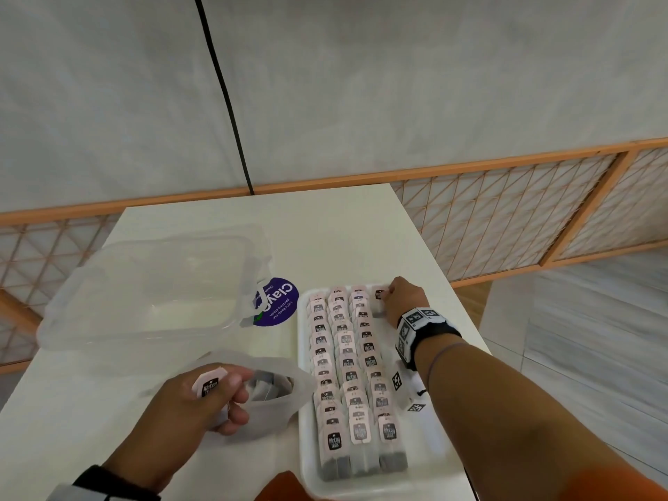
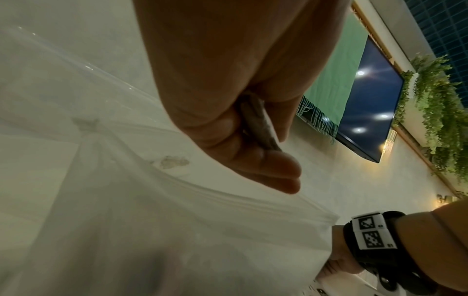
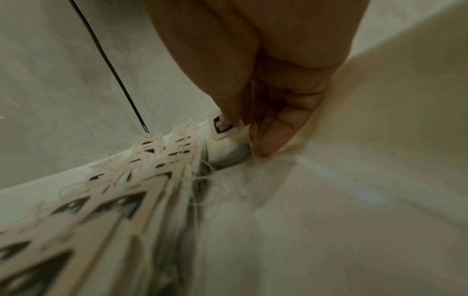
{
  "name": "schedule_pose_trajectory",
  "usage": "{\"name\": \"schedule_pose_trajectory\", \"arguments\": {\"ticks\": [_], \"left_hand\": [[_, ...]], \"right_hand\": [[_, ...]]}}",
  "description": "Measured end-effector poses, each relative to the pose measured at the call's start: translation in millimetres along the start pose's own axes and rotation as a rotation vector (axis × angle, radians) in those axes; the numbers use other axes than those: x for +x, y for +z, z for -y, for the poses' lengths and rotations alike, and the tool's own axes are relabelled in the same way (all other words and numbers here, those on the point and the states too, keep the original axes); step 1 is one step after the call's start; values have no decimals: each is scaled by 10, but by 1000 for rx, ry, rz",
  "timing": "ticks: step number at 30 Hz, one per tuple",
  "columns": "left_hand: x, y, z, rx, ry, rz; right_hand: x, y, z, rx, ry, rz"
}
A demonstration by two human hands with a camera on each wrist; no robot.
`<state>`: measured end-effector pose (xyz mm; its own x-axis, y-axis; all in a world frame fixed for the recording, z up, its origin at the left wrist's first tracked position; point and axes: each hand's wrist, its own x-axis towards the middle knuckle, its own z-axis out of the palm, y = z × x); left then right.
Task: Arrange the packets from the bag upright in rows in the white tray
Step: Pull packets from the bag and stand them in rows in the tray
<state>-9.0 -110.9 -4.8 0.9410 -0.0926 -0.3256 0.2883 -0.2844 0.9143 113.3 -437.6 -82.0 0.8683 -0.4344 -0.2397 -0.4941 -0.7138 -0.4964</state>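
Observation:
A white tray (image 1: pixel 307 446) holds three long rows of upright tea packets (image 1: pixel 347 363) with pink tags. At the tray's far right corner my right hand (image 1: pixel 392 296) pinches one more packet (image 1: pixel 379 301) upright at the head of a fourth row; the right wrist view shows that packet (image 3: pixel 225 136) standing against the tray's back wall. Beside the tray's left edge lies a translucent plastic bag (image 1: pixel 274 388) with more packets inside. My left hand (image 1: pixel 220 392) hovers at the bag's mouth and grips a packet (image 1: pixel 209 386), seen edge-on between the fingers (image 2: pixel 260 124).
A clear plastic container (image 1: pixel 144 294) stands at the table's back left, with a round purple sticker (image 1: pixel 278 301) beside it. The tray's right side (image 1: pixel 426 439) is bare. The table's right edge runs close to the tray. A black cable (image 1: pixel 224 95) hangs down the wall.

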Motion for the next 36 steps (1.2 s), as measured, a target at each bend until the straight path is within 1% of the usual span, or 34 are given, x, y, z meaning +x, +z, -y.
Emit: {"name": "schedule_pose_trajectory", "arguments": {"ticks": [4, 6, 8, 10, 11, 12, 13, 16, 17, 18, 19, 21, 23, 25, 27, 29, 31, 33, 35, 36], "left_hand": [[1, -1, 0, 35, 50, 15], [3, -4, -6, 27, 50, 50], [18, 2, -15, -8, 38, 102], [36, 36, -51, -52, 32, 160], [42, 63, -79, -74, 44, 184], [45, 88, -109, -90, 59, 206], [54, 117, -136, -99, 77, 228], [83, 197, -209, -114, 110, 265], [93, 223, -228, -109, 125, 280], [98, 251, -252, -92, 141, 294], [104, 282, -267, -73, 154, 302], [107, 346, -297, -23, 174, 325], [103, 398, -302, 28, 186, 355], [101, 408, -306, 59, 188, 353], [107, 373, -304, 77, 195, 325], [117, 314, -300, 76, 195, 258], [122, 248, -299, 96, 203, 172], [126, 180, -276, 97, 187, 103], [122, 130, -241, 100, 174, 63], [112, 112, -228, 107, 172, 51]], "right_hand": [[-95, -20, -2, 174, 15, -74], [-162, -52, 6, 228, -1, -114], [-244, -101, 37, 260, -18, -122], [-392, -180, 124, 258, -94, -112], [-502, -234, 187, 248, -171, -96], [-634, -293, 257, 257, -259, -55], [-789, -349, 334, 294, -346, 21], [-1289, -428, 542, 388, -562, 370], [-1408, -411, 582, 393, -612, 454], [-1496, -380, 607, 402, -646, 505], [-1563, -353, 621, 417, -670, 524], [-1641, -322, 629, 470, -686, 512], [-1672, -325, 616, 546, -669, 519], [-1654, -334, 595, 583, -656, 540], [-1556, -349, 556, 555, -623, 474], [-1336, -356, 470, 486, -511, 340], [-1040, -346, 332, 411, -336, 192], [-734, -293, 171, 298, -185, 77], [-499, -220, 47, 130, -84, 26], [-410, -180, 5, 72, -50, 25]]}}
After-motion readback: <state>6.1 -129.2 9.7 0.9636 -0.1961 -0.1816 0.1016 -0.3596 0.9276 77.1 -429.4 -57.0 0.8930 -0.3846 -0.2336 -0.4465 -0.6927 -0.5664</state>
